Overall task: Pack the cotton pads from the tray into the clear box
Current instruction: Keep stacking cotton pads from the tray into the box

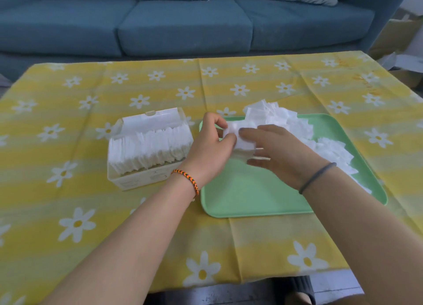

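Observation:
A green tray (247,190) lies right of centre on the table, with a heap of white cotton pads (281,117) along its far and right sides. Left of it stands the clear box (137,179), lid tipped back, filled with upright rows of pads. Above the tray's near-left part, both hands hold one small stack of cotton pads (240,140). My left hand (212,144) grips its left end with thumb and fingers. My right hand (281,151) presses on its right side with fingers spread.
A yellow tablecloth with white daisies (91,224) covers the table. A blue sofa (183,25) stands just beyond the far edge. Cardboard boxes (402,37) sit on the floor at the right. Bare cloth lies in front of the tray and box.

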The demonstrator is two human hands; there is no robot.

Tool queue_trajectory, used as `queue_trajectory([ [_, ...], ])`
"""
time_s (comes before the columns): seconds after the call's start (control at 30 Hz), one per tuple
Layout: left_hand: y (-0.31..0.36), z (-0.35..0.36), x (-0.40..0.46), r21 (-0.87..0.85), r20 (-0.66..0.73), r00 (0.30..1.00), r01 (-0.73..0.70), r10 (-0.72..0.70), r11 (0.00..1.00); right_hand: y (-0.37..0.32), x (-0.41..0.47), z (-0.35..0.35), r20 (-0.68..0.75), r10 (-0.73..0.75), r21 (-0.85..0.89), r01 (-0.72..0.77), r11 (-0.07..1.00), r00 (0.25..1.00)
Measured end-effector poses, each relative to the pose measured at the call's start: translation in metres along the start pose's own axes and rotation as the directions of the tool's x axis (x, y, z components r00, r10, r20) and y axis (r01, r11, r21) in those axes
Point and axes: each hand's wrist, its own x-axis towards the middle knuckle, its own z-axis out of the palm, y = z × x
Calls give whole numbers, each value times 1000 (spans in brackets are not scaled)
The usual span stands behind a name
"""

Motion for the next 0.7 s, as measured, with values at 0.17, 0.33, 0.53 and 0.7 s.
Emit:
queue_trajectory([
  [0.17,1,-16,5,33,-45,999,-8,10,999,-5,5,13,77,-40,128,30,991,996],
  [0.33,-5,-50,10,239,-143,987,-33,69,971,-10,13,24,44,-67,177,58,983,997],
  [0.53,-42,-75,22,784,-303,953,239,16,573,-10,26,49,-57,-39,137,47,989,998],
  [0.7,-49,-76,33,747,-313,935,352,-168,565,-8,32,68,-36,-14,187,21,982,999],
])
